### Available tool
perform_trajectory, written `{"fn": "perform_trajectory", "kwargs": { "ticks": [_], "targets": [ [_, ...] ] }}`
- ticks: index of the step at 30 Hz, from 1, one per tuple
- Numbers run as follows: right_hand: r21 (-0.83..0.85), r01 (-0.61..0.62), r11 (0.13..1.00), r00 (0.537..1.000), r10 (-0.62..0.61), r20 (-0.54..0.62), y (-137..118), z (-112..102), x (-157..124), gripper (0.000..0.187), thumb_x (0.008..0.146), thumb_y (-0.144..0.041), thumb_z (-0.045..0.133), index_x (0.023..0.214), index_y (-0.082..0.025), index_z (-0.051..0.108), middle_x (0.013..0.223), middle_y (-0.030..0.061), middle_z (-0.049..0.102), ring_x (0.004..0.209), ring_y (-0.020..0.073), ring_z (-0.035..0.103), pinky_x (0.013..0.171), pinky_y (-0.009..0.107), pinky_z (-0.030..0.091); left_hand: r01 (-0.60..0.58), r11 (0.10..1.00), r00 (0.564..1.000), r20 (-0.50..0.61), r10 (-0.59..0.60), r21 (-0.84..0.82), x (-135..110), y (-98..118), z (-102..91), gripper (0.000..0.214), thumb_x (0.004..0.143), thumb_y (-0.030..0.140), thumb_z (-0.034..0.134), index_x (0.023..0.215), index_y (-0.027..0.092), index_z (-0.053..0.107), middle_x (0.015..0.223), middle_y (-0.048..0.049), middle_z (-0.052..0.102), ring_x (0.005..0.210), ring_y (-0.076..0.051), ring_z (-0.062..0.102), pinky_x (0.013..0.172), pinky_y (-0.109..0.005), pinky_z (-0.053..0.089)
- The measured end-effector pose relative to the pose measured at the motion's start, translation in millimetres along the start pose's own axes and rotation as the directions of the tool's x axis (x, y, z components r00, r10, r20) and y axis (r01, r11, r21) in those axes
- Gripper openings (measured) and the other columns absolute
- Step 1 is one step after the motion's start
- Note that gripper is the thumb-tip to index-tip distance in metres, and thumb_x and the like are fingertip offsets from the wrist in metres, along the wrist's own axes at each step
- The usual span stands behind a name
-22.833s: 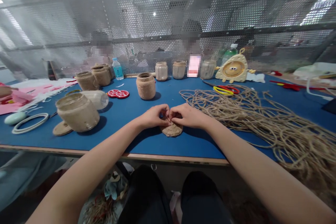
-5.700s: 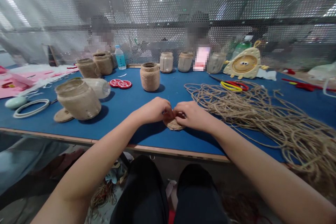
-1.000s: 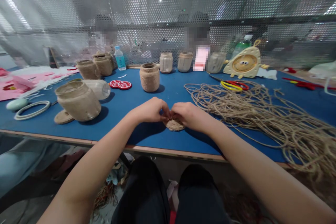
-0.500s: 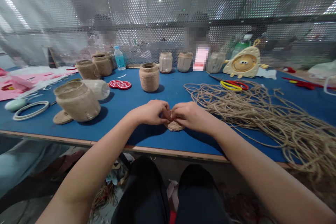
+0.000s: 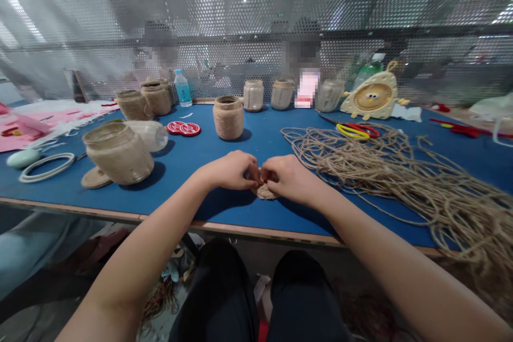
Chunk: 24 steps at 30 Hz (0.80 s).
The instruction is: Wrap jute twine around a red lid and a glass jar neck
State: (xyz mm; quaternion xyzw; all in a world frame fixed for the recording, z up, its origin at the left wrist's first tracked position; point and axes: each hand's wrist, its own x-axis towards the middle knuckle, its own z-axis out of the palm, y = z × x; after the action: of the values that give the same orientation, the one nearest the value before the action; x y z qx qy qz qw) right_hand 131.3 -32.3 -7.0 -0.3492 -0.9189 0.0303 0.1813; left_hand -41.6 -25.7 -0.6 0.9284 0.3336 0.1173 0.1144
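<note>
Near the front of the blue table, a small round disc of coiled twine (image 5: 265,192) lies under my fingers. My left hand (image 5: 237,171) pinches it at its left and far side with bent fingers. From the right, my right hand (image 5: 292,177) has thumb and fingertips closed on its upper face, close to the left fingertips. The far part of the disc is hidden behind the fingers. To the right spreads a big loose pile of twine (image 5: 372,171). A twine-wrapped jar (image 5: 228,118) stands upright beyond my hands.
On the left, a larger twine-covered jar (image 5: 119,154) leans on a round disc (image 5: 95,178), beside a clear bottle (image 5: 150,136) and red round labels (image 5: 189,129). Yellow-and-red-handled scissors (image 5: 355,131) rest at the pile. Several jars and a yellow fan (image 5: 372,95) line the back.
My right fingers have shifted slightly and arched up, with a gap now showing between thumb and forefinger. My left hand stays almost where it was on the disc.
</note>
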Motion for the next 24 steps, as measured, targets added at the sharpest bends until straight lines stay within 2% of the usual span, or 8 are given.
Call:
{"fn": "perform_trajectory", "kwargs": {
  "ticks": [4, 8, 14, 20, 24],
  "targets": [
    [0.003, 0.056, 0.998, 0.996, -0.056, 0.062, -3, -2, 2, 0.016, 0.065, -0.002, 0.049, 0.064, -0.012, 0.061, 0.064, 0.0045, 0.061, 0.061, 0.0116, 0.052, 0.056, 0.021, 0.031, 0.009, 1.000, 1.000, 0.001, -0.009, 0.000, 0, 1, -0.1, 0.012, 0.068, 0.018, 0.059, 0.074, 0.015, 0.070, 0.081, -0.0032, 0.066, 0.073, -0.012, 0.059, 0.070, -0.019, 0.043],
    [-0.046, 0.117, 0.992, 0.987, -0.111, 0.115, -3, -2, 2, 0.015, 0.069, -0.004, 0.049, 0.062, -0.012, 0.058, 0.062, 0.0043, 0.058, 0.057, 0.0109, 0.049, 0.054, 0.021, 0.029, 0.048, 0.999, 0.999, 0.007, -0.048, 0.006, 1, 1, -1.1, 0.014, 0.067, 0.018, 0.059, 0.076, 0.015, 0.070, 0.080, -0.0036, 0.067, 0.072, -0.013, 0.059, 0.069, -0.020, 0.043],
    [-0.017, 0.034, 0.999, 0.999, -0.033, 0.018, 5, -1, -2, 0.013, 0.071, -0.004, 0.047, 0.070, -0.013, 0.057, 0.064, 0.0035, 0.059, 0.060, 0.0115, 0.050, 0.055, 0.021, 0.030, 0.145, 0.989, 0.986, -0.074, -0.147, -0.025, 5, 1, 3.5, 0.015, 0.068, 0.018, 0.059, 0.078, 0.016, 0.070, 0.077, -0.0031, 0.069, 0.069, -0.013, 0.060, 0.066, -0.021, 0.042],
    [0.081, 0.008, 0.997, 1.000, -0.008, 0.007, 8, -5, -4, 0.014, 0.067, -0.003, 0.051, 0.072, -0.015, 0.058, 0.068, 0.0025, 0.062, 0.064, 0.0125, 0.054, 0.057, 0.021, 0.032, 0.267, 0.963, 0.951, -0.147, -0.271, -0.048, 11, 3, 11.7, 0.012, 0.068, 0.026, 0.063, 0.071, 0.016, 0.068, 0.073, -0.0025, 0.068, 0.069, -0.013, 0.059, 0.065, -0.021, 0.042],
    [0.144, -0.017, 0.989, 1.000, 0.018, -0.004, 9, -4, -3, 0.014, 0.066, -0.002, 0.054, 0.071, -0.015, 0.057, 0.067, 0.0007, 0.061, 0.064, 0.0115, 0.054, 0.058, 0.021, 0.033, 0.280, 0.957, 0.942, -0.167, -0.290, -0.081, 12, 4, 13.2, 0.009, 0.066, 0.024, 0.065, 0.069, 0.016, 0.067, 0.077, -0.0025, 0.067, 0.072, -0.014, 0.059, 0.068, -0.022, 0.043]
  ]
}}
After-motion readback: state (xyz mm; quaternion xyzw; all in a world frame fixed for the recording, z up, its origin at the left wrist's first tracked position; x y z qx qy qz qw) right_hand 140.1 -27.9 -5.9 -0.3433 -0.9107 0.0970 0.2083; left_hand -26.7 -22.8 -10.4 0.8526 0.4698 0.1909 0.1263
